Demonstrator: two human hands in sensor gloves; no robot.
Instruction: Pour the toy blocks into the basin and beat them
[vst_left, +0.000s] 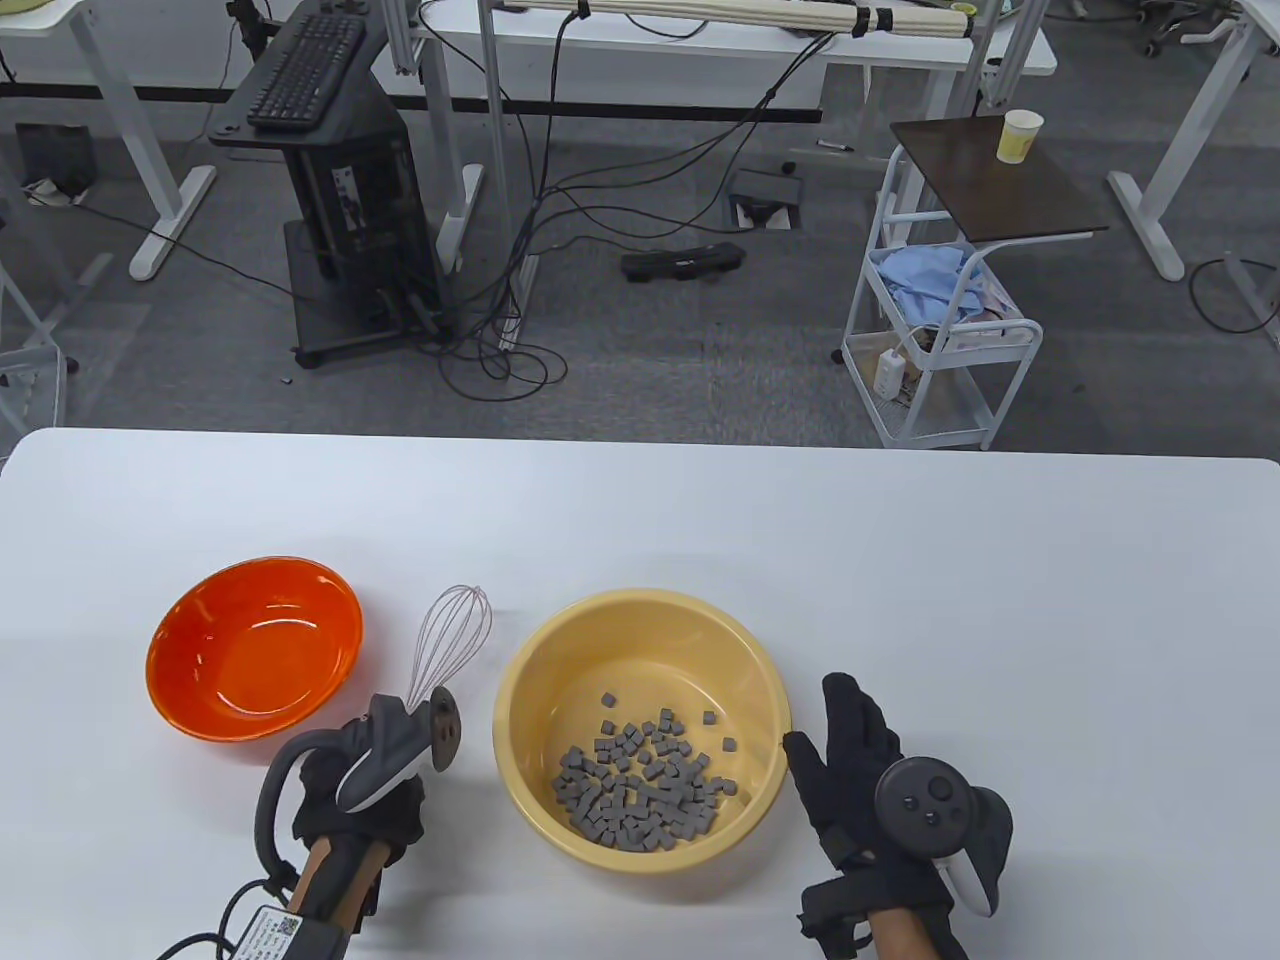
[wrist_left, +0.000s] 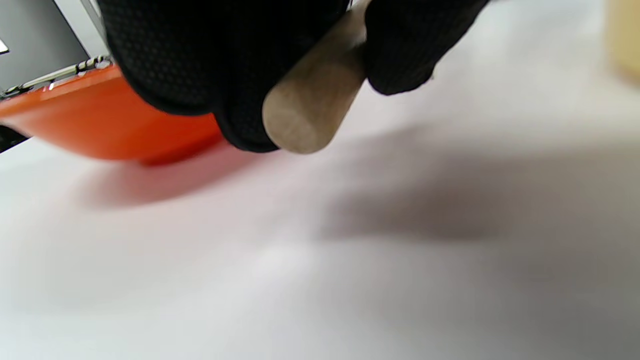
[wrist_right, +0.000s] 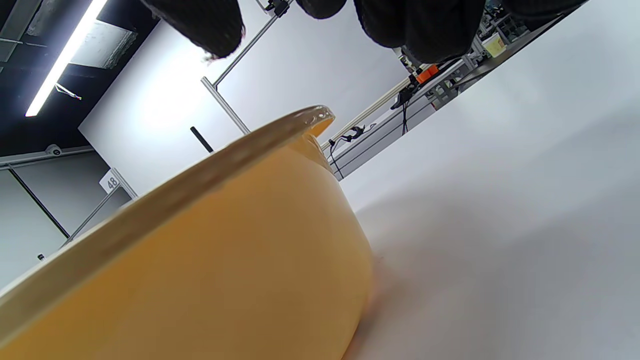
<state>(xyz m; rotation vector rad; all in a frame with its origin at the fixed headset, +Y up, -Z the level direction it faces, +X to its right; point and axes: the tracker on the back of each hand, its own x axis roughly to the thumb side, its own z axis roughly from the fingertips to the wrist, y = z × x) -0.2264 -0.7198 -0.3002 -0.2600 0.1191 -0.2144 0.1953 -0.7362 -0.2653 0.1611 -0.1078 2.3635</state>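
A yellow basin (vst_left: 520, 700) stands at the table's middle front, with several small grey toy blocks (vst_left: 640, 785) heaped on its floor. My left hand (vst_left: 365, 800) sits just left of the basin and grips a whisk (vst_left: 450, 630) by its wooden handle (wrist_left: 312, 107), the wire head pointing away from me. In the left wrist view the gloved fingers (wrist_left: 240, 65) curl round that handle. My right hand (vst_left: 850, 755) lies against the basin's right side, fingers straight and holding nothing. The right wrist view shows the basin's outer wall (wrist_right: 210, 260) close up.
An orange bowl (vst_left: 180, 650) with nothing in it stands to the left of the whisk, also seen as an orange bowl wall (wrist_left: 100, 120) in the left wrist view. The white table (vst_left: 1000, 600) stretches bare beyond and to the right of the basin.
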